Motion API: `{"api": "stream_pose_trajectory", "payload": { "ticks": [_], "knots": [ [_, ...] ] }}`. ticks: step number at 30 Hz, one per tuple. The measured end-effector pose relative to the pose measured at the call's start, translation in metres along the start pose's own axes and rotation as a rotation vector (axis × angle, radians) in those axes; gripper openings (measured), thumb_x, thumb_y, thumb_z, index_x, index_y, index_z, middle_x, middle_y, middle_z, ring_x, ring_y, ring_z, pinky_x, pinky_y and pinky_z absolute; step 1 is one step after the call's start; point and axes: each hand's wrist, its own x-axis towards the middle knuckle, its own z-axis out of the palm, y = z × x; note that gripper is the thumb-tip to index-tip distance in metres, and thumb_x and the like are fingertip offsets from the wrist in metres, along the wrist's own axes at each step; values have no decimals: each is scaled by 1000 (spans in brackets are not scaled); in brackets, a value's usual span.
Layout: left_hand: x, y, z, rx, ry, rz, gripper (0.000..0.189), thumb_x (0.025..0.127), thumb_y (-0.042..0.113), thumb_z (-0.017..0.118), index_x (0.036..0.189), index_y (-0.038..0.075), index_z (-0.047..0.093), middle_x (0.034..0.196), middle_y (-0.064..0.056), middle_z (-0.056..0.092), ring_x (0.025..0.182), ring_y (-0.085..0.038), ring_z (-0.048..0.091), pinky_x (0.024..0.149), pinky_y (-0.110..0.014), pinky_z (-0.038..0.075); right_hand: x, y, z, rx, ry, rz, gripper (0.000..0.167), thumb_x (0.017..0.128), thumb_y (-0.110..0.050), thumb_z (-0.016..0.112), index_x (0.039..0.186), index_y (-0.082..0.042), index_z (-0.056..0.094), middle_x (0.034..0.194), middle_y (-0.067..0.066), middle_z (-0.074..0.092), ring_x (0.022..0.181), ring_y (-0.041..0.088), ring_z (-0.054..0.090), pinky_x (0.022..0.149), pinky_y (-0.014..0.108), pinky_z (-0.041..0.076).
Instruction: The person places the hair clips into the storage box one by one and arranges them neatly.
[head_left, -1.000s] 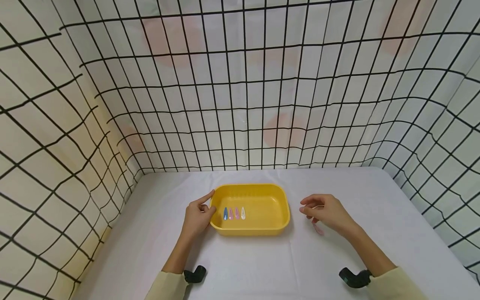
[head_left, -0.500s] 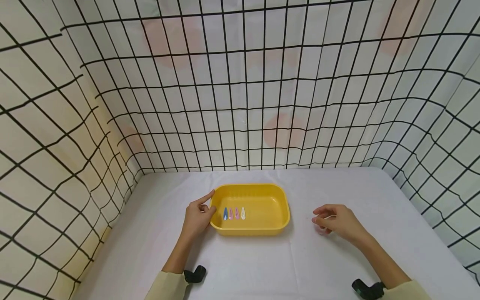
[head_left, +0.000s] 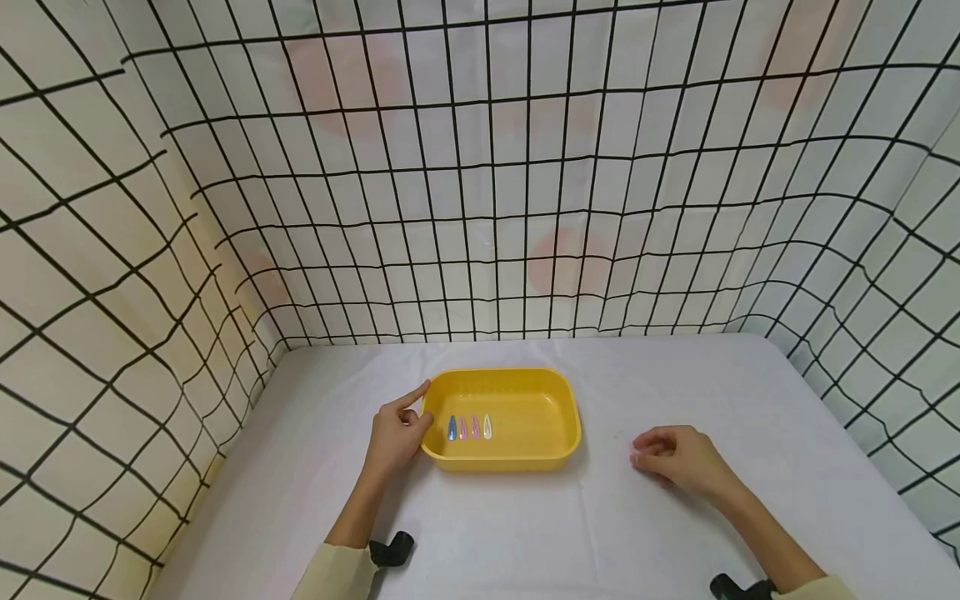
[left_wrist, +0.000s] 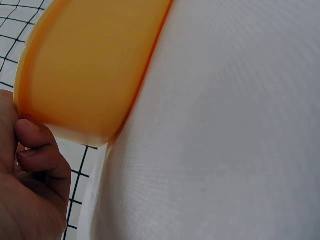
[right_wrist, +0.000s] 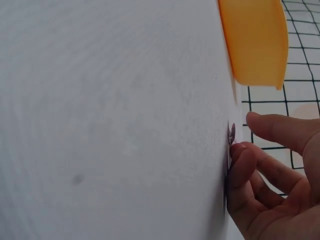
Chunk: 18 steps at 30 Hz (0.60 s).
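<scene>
A yellow plastic tray (head_left: 525, 462) rests on the white tabletop. Inside, toward its left end, a blue hair clip (head_left: 452, 427), two pink hair clips (head_left: 476, 427) and a white hair clip (head_left: 487, 427) lie in a row. My left hand (head_left: 393, 433) holds the tray's left end, index finger and thumb at the rim and the other fingers curled. To the right of the tray, my right hand (head_left: 682, 458) is low over the table. Its fingertips touch another pink hair clip (right_wrist: 232, 133) on the cloth; one digit stands apart from the others in the right wrist view.
White cloth (head_left: 525, 533) covers the table. Black wire grid panels (head_left: 495, 208) over pale sheeting stand at the back and both sides. A black camera mount (head_left: 392, 550) is strapped at the left wrist, another (head_left: 738, 588) at the right.
My right hand has moved right and toward me, down onto the pink hair clip, now mostly hidden behind its fingers. My left hand and the tray have stayed put.
</scene>
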Motion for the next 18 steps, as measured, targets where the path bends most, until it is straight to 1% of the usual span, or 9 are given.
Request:
{"api": "stream_pose_trajectory", "payload": {
  "ticks": [3,10,13,18],
  "knots": [
    [0,1,0,-3,-3,-8,55,88,15,67,142,26,64,51,1,48,41,-13,37,40,-21,34,-1,0,2,-12,13,6,35,86,-31,82,108,-5,74,88,0,73,67,14,62,57,27,52],
    [-1,1,1,-5,-5,-32,54,89,16,68,141,29,65,51,0,48,39,-14,37,40,-21,34,0,-3,5,-40,37,34,40,80,-36,86,102,-5,74,84,0,72,69,15,63,57,28,53],
    [0,1,1,-3,-7,-37,55,89,16,68,141,30,64,51,0,48,39,-14,37,41,-20,34,2,-3,6,-48,56,39,35,79,-32,87,98,-6,74,80,-1,71,67,14,63,56,27,52],
    [1,1,1,-6,-6,-35,55,88,15,68,141,29,64,51,0,48,39,-14,37,40,-20,34,2,-4,7,-74,83,17,23,79,-22,85,92,-7,74,74,-2,70,66,14,62,56,25,49]
  ]
}}
